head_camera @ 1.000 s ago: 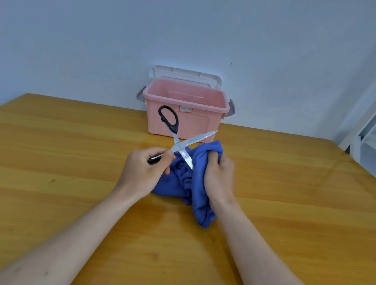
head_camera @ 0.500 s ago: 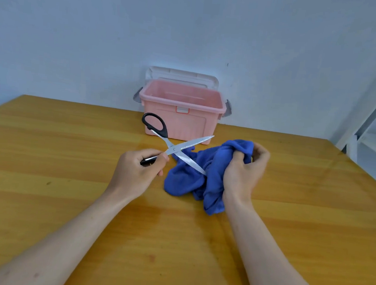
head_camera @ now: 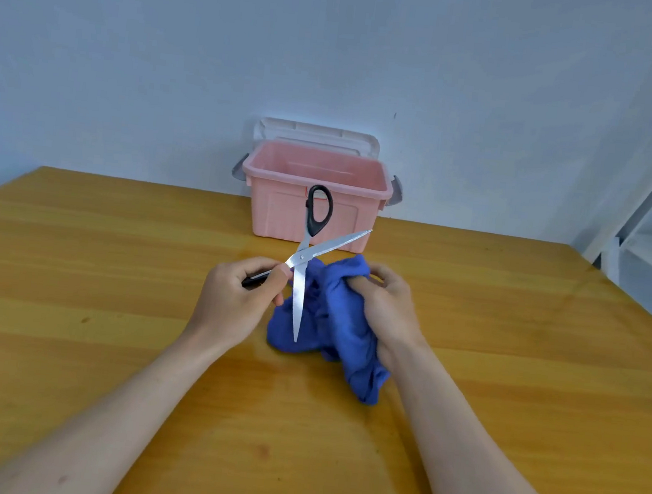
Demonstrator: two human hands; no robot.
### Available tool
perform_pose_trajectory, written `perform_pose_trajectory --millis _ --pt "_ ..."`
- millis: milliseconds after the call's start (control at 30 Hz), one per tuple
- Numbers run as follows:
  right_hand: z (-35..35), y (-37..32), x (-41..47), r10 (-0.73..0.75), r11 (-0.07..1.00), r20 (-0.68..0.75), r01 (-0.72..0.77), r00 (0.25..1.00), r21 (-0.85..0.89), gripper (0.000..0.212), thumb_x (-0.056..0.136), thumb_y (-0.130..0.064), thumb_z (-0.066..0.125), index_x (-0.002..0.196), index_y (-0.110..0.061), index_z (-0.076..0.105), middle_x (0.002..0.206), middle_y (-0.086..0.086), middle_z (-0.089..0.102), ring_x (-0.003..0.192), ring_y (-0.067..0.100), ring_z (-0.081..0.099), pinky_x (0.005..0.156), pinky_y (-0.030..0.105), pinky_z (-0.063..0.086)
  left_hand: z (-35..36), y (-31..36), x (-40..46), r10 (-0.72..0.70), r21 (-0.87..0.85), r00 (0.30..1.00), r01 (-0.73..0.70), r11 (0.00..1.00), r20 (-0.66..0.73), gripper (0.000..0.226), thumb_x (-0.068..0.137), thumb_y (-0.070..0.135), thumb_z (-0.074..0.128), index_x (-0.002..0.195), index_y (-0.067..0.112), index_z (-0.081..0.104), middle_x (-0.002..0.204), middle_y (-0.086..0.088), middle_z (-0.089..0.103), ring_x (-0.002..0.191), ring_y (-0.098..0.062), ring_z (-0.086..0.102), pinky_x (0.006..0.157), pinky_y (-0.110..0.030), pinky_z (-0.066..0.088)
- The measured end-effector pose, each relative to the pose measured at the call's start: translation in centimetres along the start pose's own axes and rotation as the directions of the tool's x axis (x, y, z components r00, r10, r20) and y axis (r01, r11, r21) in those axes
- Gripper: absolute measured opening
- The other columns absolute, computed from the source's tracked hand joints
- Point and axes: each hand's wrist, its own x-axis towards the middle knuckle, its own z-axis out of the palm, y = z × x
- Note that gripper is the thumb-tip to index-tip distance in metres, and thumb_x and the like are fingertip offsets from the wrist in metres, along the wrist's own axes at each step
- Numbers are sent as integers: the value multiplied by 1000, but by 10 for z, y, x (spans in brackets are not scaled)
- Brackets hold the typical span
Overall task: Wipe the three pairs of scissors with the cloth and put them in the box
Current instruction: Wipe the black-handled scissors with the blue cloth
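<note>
Right hand (head_camera: 384, 309) moved back beside scissors (head_camera: 302, 260) | grips cloth (head_camera: 332, 320) | left hand (head_camera: 236, 297) grips scissors, before box (head_camera: 316, 193)

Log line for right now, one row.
step: wiping | left hand: holds open scissors | right hand: grips cloth | box: open

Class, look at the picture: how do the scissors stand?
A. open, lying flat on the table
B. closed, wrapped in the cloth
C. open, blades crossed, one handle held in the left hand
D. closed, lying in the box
C: the scissors are spread wide, one handle gripped by the left hand.
</note>
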Motion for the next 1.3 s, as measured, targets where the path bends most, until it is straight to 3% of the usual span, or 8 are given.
perform_pose_trajectory --millis 100,200,433,567,733,900,1100,1300 --pt "-9 5 11 99 989 -263 -65 960 136 21 93 -12 60 113 -8 59 103 16 72 92 29 72 79 39 60 -2 1 1 -6 -24 1000 6 1000 10 28 94 11 60 70 21 70 50 7 56 44 -4 39 45 -12 30" --pt "-8 7 13 175 965 -300 -103 938 241 27 91 -12 63 115 -3 56 108 20 69 97 33 70 87 49 58 1 1 -2 17 -16 999 -16 1000 49 29 94 10 60 69 22 70 51 5 58 47 -4 44 48 -13 34" --pt "16 6 0 278 826 136 -309 951 471 51 80 -19 68 127 0 61 121 21 68 111 39 66 103 54 47 6 -3 -5 91 44 990 -96 994 107 25 95 12 58 75 21 69 60 12 63 61 -4 59 60 -12 41" --pt "10 10 5 252 703 212 -329 944 630 61 69 -7 55 129 0 60 127 20 58 112 45 52 106 42 38 3 -9 -1 82 81 995 -86 993 53 18 96 17 58 87 16 74 72 14 71 70 -2 65 61 -13 45" --pt "12 6 -4 97 824 250 -219 963 523 41 89 12 46 125 -3 58 116 24 65 101 37 60 85 42 52 0 -9 0 21 17 994 -23 1000 111 18 97 19 57 96 18 75 88 11 75 83 -3 69 67 -16 52" --pt "14 9 -5 13 882 238 -123 971 454 39 93 2 58 132 -5 55 126 24 64 118 42 59 105 52 44 0 -8 0 -27 14 987 25 1000 161 17 94 12 61 93 23 74 87 13 75 82 -1 69 66 -13 50" --pt "15 12 -5 24 903 260 -133 965 409 36 91 -2 62 127 -1 59 126 22 65 116 37 63 102 47 49 0 -4 -4 41 59 967 -58 997 253 31 89 -2 58 78 24 70 66 18 67 62 5 56 59 -12 42" --pt "19 15 -2 71 908 147 -125 987 399 30 93 0 52 122 2 61 122 31 63 114 45 62 101 59 46 8 -5 -6 96 121 956 -134 984 278 44 89 -3 54 63 32 51 56 19 53 54 0 41 52 -16 33"
